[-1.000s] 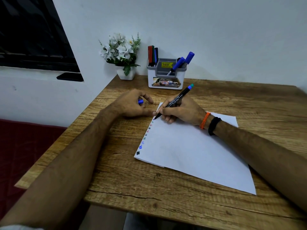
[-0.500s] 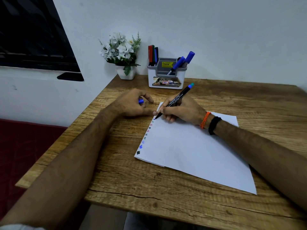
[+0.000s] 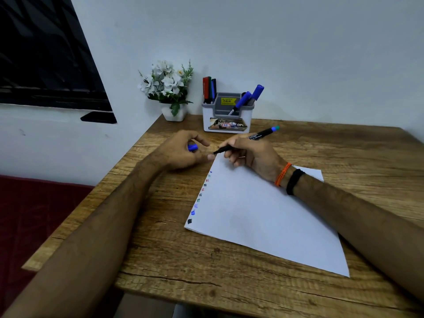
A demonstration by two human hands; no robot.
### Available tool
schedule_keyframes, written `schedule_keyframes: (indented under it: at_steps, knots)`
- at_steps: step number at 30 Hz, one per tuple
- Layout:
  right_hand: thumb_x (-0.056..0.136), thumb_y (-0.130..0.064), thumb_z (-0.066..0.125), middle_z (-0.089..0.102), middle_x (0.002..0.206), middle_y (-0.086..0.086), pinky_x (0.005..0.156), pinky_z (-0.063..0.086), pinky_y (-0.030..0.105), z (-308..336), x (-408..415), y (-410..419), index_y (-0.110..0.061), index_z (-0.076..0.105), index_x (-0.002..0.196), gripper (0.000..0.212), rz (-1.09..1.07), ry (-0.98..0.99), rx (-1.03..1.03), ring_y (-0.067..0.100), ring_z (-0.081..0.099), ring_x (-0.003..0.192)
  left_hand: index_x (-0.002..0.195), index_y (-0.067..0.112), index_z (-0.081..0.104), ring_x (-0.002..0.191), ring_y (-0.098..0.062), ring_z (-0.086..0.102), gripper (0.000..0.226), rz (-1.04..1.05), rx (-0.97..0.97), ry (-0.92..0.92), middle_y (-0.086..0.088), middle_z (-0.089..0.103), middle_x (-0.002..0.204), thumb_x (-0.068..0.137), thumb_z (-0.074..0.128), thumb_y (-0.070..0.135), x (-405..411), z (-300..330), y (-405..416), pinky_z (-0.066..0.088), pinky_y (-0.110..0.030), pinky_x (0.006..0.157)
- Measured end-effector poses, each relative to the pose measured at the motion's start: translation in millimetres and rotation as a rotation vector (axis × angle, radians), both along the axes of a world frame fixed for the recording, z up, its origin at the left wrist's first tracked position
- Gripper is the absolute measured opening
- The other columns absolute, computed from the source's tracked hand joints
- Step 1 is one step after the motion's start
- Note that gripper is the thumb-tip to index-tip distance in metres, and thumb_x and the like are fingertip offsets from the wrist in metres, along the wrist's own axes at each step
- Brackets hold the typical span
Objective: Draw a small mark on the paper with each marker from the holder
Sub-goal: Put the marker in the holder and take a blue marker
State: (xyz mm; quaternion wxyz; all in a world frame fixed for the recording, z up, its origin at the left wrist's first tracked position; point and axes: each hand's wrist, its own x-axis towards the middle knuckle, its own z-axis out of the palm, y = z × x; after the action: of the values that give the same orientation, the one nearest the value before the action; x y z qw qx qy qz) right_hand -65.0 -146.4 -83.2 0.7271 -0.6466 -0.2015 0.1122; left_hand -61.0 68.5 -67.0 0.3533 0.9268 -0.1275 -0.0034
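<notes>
Wooden brown table (image 3: 229,278) stands against a plain pale wall, and a white sheet of paper (image 3: 263,214) lies on it, reaching from the middle toward the near right edge. Down the paper's left edge runs a row of small coloured marks (image 3: 199,196). At the far edge of the table sits a white and grey plastic marker holder (image 3: 227,115) with red, green and blue markers in it, just beside a small white pot of white flowers (image 3: 169,92). The right hand (image 3: 252,154) grips a thin black marker with a blue-green end (image 3: 247,140), its tip at the far left corner of the paper. The left hand (image 3: 183,150) is curled around a small blue cap (image 3: 192,147), right next to that tip. The wet tip is very close to the left fingers, so I think it could smudge ink on them. It could also slip off the paper and mark the wood. The cap is tiny and might drop and roll off the table. If the cap misses the tip, the pen could dry out.
</notes>
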Motion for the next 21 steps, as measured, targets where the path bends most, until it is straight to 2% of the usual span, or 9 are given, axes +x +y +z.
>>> schedule_keyframes:
  at_steps: [3,5,8,12,14,16,21]
  knots:
    - [0.082,-0.021,0.054,0.070,0.077,0.010,0.052,0.049,0.021,5.4,1.3,-1.1,0.000,0.070,0.097,0.031,-0.012,0.036,0.057,0.013,0.062,0.058,0.103,0.026,0.059,0.074,-0.012,0.058,0.018,0.025,-0.155,-0.022,0.002,0.064,0.083,0.088,0.069,0.026,0.0,2.0,0.2,0.045,-0.029,0.068]
    - [0.084,-0.018,0.054,0.073,0.079,0.012,0.050,0.049,0.022,9.2,1.3,-3.1,-0.003,0.070,0.096,0.025,-0.044,0.000,0.059,0.014,0.063,0.056,0.101,0.024,0.054,0.084,-0.012,0.064,0.013,-0.001,-0.259,-0.053,0.003,0.070,0.087,0.094,0.059,0.014,-1.6,3.9,-1.8,0.048,-0.030,0.077]
    - [0.095,-0.009,0.054,0.074,0.080,0.011,0.048,0.047,0.022,13.0,1.6,-6.7,-0.005,0.067,0.095,0.014,-0.136,-0.076,0.012,0.015,0.062,0.052,0.101,0.020,0.055,0.070,0.001,0.060,0.014,-0.060,-0.325,-0.095,0.005,0.072,0.087,0.096,0.055,0.007,-2.3,6.3,-5.4,0.044,-0.019,0.066]
    - [0.095,-0.010,0.058,0.068,0.070,0.006,0.047,0.043,0.022,14.0,2.6,-8.2,-0.003,0.068,0.097,0.013,-0.224,-0.103,-0.003,0.013,0.054,0.048,0.096,0.019,0.065,0.065,-0.007,0.053,0.015,-0.117,-0.349,-0.161,-0.002,0.066,0.088,0.092,0.061,0.005,-1.0,6.4,-8.4,0.047,-0.026,0.064]
    - [0.094,-0.009,0.058,0.067,0.068,0.004,0.046,0.042,0.021,14.6,2.5,-8.7,-0.004,0.069,0.097,0.012,-0.231,-0.092,0.015,0.012,0.052,0.046,0.099,0.012,0.067,0.057,-0.002,0.053,0.013,-0.119,-0.357,-0.189,0.000,0.065,0.088,0.090,0.064,0.003,-1.4,6.4,-10.7,0.048,-0.020,0.060]
    - [0.095,-0.008,0.058,0.068,0.068,0.004,0.044,0.041,0.021,15.2,2.0,-8.6,-0.005,0.069,0.095,0.012,-0.232,-0.088,0.028,0.012,0.052,0.045,0.100,0.008,0.067,0.057,0.000,0.058,0.015,-0.110,-0.398,-0.189,0.002,0.066,0.087,0.088,0.066,0.001,-1.8,6.5,-12.4,0.052,-0.019,0.058]
    - [0.094,-0.007,0.057,0.069,0.069,0.004,0.045,0.041,0.021,14.6,1.9,-8.8,-0.008,0.071,0.093,0.013,-0.236,-0.106,0.022,0.013,0.052,0.045,0.091,0.015,0.065,0.063,-0.004,0.065,0.015,-0.089,-0.437,-0.171,0.003,0.068,0.082,0.085,0.068,0.001,-0.4,4.8,-11.7,0.053,-0.022,0.059]
